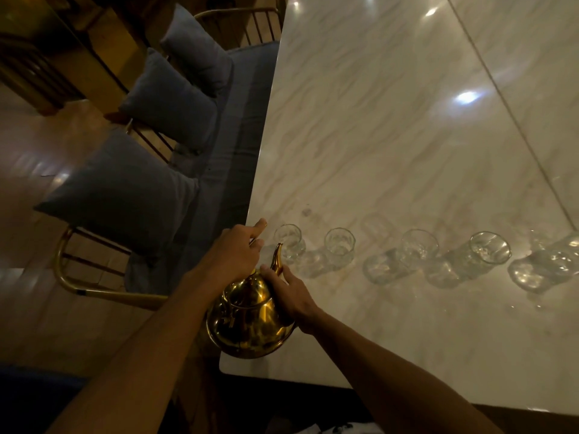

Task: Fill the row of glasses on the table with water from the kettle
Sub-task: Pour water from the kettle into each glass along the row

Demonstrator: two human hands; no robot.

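- Left hand [238,250]: it sits over the top of the brass kettle [250,321]. The fingers are curled as if round the handle, though the handle is mostly hidden beneath them, and the forefinger sticks out forward. This hand should carry the weight, so I would tuck that finger in for a firmer hold.
- The kettle hangs between the two hands over the near corner of the marble counter [376,136]. It is tipped forward, and its spout [277,258] is just short of the rim of the first glass [289,241].
- Right hand [291,296]: it lies spread against the kettle's shoulder, thumb and fingers either side of the spout's root, bracing rather than gripping. It is best used only to set the tilt.
- The first glass stands just ahead of the left hand's fingertips, close to the counter's edge. I would bring the spout's tip over the middle of its mouth before tilting further, then pour slowly, because a nudge here could send it off the edge.
- Beyond the right hand, the second glass [340,244] and the others run off rightward, well apart from each other. Blur and glare hide whether any of them holds water.
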